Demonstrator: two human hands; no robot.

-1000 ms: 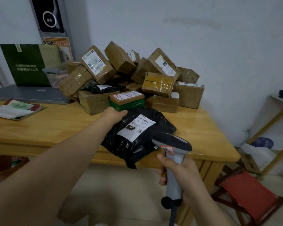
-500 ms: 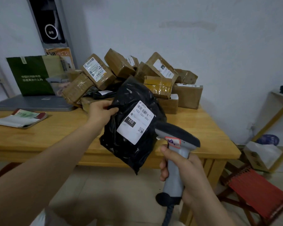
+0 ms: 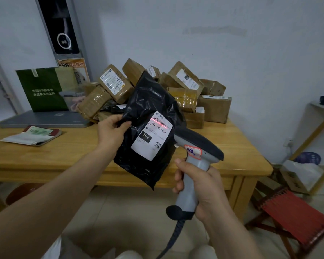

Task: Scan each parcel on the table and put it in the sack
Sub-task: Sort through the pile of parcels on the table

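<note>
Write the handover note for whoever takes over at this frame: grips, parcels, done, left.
Left grip pinches the black parcel by its left edge, held up off the table.
Right grip holds the scanner; its red line lies across the label barcode.
Done: this parcel is being scanned.
Left: sack it, then the box pile at the table's back. No sack identifiable in view.
</note>
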